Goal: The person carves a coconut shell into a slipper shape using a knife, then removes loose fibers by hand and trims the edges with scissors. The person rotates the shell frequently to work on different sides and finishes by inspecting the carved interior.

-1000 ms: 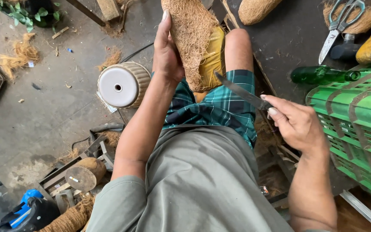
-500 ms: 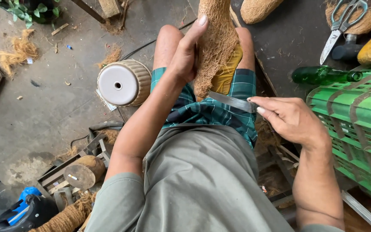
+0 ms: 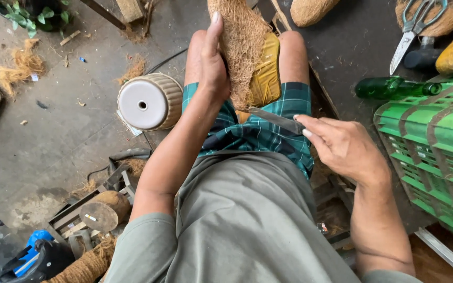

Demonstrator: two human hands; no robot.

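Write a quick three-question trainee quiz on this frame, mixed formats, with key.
1. True or false: the left hand holds the brown fibrous coir sheet.
2. The right hand grips: A) grey-handled scissors B) thin metal knife blade C) green glass bottle.
3. Fill in: the upturned white ribbed pot stands on the ___ floor.

Key: 1 true; 2 B; 3 concrete.

Left hand (image 3: 211, 68) gripping; right hand (image 3: 344, 147) clenched.

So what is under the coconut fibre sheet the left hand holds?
Under the coconut fibre sheet sits a yellow object between the knees; the sheet covers its upper part. The knife blade meets the sheet's lower edge.
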